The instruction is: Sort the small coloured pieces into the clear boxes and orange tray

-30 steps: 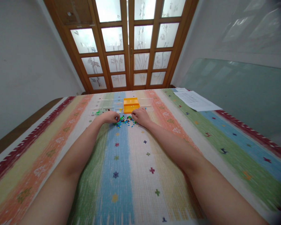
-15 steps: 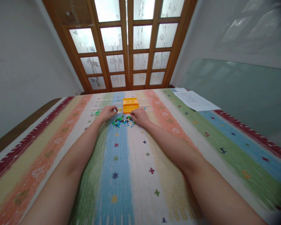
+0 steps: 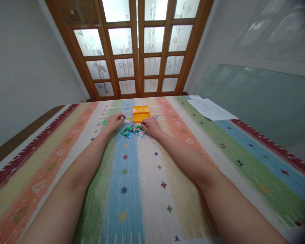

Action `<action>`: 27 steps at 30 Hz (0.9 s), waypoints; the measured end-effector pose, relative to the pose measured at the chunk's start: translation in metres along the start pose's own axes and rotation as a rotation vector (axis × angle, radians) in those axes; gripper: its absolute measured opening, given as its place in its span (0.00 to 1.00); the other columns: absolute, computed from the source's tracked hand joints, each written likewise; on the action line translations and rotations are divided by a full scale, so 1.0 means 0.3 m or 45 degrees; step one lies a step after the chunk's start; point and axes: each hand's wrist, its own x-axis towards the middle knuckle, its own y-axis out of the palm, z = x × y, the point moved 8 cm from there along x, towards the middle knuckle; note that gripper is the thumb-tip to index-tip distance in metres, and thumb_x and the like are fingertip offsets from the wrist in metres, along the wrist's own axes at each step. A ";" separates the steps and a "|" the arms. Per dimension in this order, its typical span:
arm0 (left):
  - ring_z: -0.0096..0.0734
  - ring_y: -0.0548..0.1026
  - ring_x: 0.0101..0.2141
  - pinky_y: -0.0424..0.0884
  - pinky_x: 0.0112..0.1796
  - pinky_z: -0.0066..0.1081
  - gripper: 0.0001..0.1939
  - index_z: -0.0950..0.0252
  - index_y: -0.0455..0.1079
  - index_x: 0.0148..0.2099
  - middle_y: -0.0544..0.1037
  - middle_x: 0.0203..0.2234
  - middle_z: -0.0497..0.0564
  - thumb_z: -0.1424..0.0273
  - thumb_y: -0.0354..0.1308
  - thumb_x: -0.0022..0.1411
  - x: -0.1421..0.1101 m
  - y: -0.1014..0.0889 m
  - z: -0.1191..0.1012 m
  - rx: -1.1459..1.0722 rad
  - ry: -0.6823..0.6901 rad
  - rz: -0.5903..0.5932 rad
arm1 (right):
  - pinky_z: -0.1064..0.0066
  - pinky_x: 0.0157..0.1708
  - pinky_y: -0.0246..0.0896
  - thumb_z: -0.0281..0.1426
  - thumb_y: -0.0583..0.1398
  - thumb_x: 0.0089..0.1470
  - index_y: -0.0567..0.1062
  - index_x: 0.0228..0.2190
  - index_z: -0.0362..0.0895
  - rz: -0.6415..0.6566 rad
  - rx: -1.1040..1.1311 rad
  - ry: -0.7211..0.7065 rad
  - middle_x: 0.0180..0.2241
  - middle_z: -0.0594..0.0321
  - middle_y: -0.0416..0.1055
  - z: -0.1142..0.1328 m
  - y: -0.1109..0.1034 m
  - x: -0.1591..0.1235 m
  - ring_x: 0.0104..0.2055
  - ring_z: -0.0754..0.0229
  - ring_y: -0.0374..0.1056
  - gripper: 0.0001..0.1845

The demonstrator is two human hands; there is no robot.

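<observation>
A loose pile of small coloured pieces (image 3: 128, 131), mostly green and blue, lies on the striped cloth between my hands. My left hand (image 3: 114, 122) is left of the pile and above it in the view, thumb and fingers curled together by the clear tray (image 3: 127, 113). Whatever they pinch is too small to make out. My right hand (image 3: 151, 126) rests at the pile's right side, close to the near edge of an orange box (image 3: 141, 115). Its fingers are closed downward, and their tips are partly hidden.
Another clear tray (image 3: 158, 112) lies right of the orange box. Several green pieces (image 3: 103, 121) sit apart, left of my left hand. Printed paper sheets (image 3: 209, 109) lie at the far right of the table, near a glass panel (image 3: 256, 101). Wooden doors (image 3: 139, 57) stand beyond.
My left hand has shifted slightly left, away from the orange box. The right hand stays in nearly the same place by the pile. The whole view has moved very slightly.
</observation>
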 end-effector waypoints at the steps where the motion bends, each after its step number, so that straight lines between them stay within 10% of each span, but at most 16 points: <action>1: 0.33 0.68 0.30 0.58 0.32 0.29 0.18 0.64 0.80 0.48 0.72 0.24 0.48 0.61 0.55 0.65 0.001 0.009 -0.005 0.007 0.036 0.060 | 0.63 0.47 0.50 0.33 0.57 0.67 0.82 0.35 0.45 0.004 0.000 -0.004 0.37 0.56 0.81 -0.001 0.000 0.000 0.43 0.52 0.70 0.14; 11: 0.30 0.68 0.27 0.57 0.30 0.29 0.16 0.63 0.82 0.43 0.73 0.22 0.46 0.64 0.58 0.58 -0.044 0.057 -0.127 0.102 0.311 0.566 | 0.62 0.48 0.51 0.33 0.57 0.67 0.83 0.38 0.45 0.005 0.036 -0.013 0.39 0.55 0.80 -0.005 -0.005 -0.006 0.44 0.52 0.70 0.14; 27: 0.31 0.70 0.28 0.58 0.31 0.29 0.13 0.59 0.82 0.41 0.77 0.26 0.47 0.68 0.57 0.58 -0.059 0.076 -0.146 0.199 0.354 0.596 | 0.62 0.47 0.51 0.33 0.57 0.67 0.82 0.37 0.46 -0.014 0.023 -0.027 0.39 0.57 0.81 -0.009 0.001 -0.006 0.44 0.52 0.70 0.13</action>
